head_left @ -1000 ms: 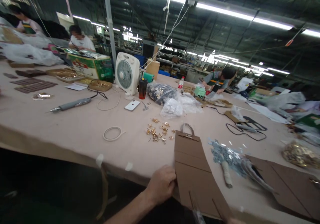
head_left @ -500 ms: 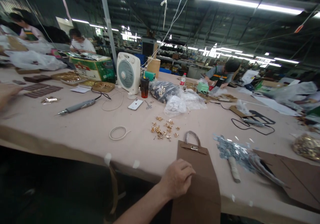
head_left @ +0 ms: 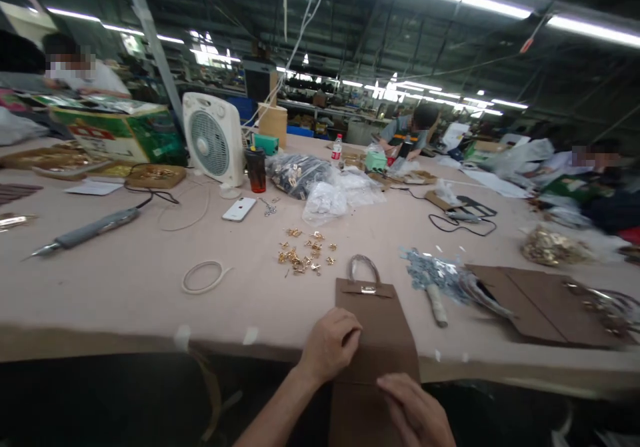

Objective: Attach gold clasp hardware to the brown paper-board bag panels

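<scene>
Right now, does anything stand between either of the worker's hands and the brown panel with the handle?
Nothing visible does. The left hand is over the left edge of the brown panel, the right hand over its lower part. The small gold pieces lie to the left of the handle, out of the way.

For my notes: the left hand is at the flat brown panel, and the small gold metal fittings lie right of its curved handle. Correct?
Wrong side: the head view shows the gold fittings left of the handle; the left hand is at the panel.
</scene>
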Demonstrator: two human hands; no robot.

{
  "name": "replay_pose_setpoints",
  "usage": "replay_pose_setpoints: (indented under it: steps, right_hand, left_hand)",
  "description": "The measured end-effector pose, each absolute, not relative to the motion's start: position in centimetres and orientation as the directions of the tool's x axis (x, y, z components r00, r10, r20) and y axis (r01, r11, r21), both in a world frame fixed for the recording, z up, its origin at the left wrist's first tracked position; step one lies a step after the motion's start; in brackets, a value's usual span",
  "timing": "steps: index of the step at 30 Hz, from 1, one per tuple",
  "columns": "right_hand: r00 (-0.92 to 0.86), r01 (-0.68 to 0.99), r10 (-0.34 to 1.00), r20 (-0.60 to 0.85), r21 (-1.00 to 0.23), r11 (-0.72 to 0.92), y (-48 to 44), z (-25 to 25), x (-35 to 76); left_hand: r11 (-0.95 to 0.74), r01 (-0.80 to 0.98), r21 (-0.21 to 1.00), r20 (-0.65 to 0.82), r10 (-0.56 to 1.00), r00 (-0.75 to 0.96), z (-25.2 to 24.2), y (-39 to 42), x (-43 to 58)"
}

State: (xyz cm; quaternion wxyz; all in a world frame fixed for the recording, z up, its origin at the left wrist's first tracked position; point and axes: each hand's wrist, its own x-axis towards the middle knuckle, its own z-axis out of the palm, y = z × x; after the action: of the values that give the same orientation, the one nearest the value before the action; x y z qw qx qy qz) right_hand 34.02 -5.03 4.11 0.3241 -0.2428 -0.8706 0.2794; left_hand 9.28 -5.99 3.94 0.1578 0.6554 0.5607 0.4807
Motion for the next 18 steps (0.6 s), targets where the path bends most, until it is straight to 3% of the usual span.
replay_pose_setpoints:
  steps: [3,8,11,18]
  right_hand:
    - [-0.550,0.219,0.687,0.475,-0.712,0.667,-2.5,5.9,30.7]
    - [-0.446,0.227,0.844,0.298,-0.875,0.428,0.8,7.2,24.6]
    - [-0.506,0.230,0.836,0.213,-0.901,0.368,3.6,6.7,20.7]
    - [-0.602,0.242,0.772,0.205,-0.874,0.421,7.7,4.5,12.9]
  left_hand:
    - [-0.309,0.494,0.812,0.423,0.896,-0.134,4.2,-6.1,8.9]
    - [-0.316,0.406,0.857,0.414,0.893,-0.178,4.6,-6.4,8.6]
    - [-0.292,0.391,0.873,0.403,0.883,-0.240,4.7,-6.4,8.5]
    - [-0.179,0.235,0.955,0.262,0.883,-0.389,4.7,-6.4,8.0]
